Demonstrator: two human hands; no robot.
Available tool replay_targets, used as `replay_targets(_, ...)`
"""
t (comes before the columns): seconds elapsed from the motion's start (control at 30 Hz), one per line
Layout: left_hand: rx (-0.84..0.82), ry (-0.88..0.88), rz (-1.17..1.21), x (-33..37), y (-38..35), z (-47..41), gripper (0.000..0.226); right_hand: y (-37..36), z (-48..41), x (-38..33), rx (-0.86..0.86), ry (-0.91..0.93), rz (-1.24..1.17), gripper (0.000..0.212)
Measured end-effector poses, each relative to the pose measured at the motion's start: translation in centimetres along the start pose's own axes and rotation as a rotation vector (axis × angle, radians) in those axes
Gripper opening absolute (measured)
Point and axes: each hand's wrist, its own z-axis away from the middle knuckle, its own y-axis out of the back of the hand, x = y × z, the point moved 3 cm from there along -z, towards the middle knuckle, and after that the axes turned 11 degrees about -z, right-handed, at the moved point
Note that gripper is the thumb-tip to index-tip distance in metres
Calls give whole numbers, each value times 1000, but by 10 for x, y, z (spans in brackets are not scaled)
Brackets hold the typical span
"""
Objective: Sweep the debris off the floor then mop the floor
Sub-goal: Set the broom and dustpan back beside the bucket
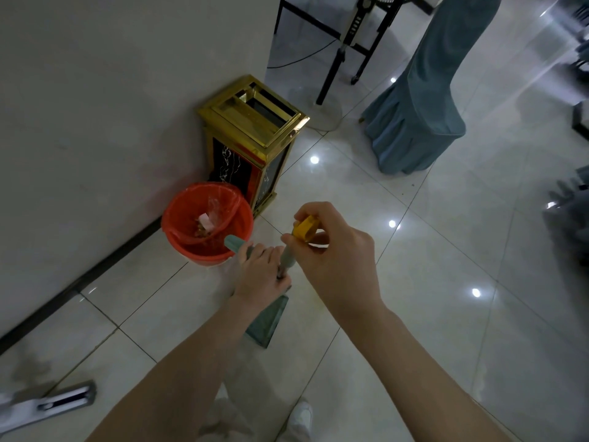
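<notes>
L hand [263, 275] grips a green handle [236, 243]; R hand [338, 250] pinches the yellow cap [304, 230] of another. Light, stiff plastic (prob. slick): hold mid-shaft.

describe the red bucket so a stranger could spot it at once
Follow the white wall to the tall gold trash bin standing against it. The red bucket sits on the floor beside that bin. It is the only round, red, bag-lined container there.
</notes>
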Motion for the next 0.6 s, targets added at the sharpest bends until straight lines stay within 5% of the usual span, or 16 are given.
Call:
replay_targets(0.33,-24,-219,116,-23,18,13,70,10,3,-9,-185,-17,60,39)
replay_targets(0.6,121,181,231,-102,85,88,42,11,-5,-51,-223,400,116,42)
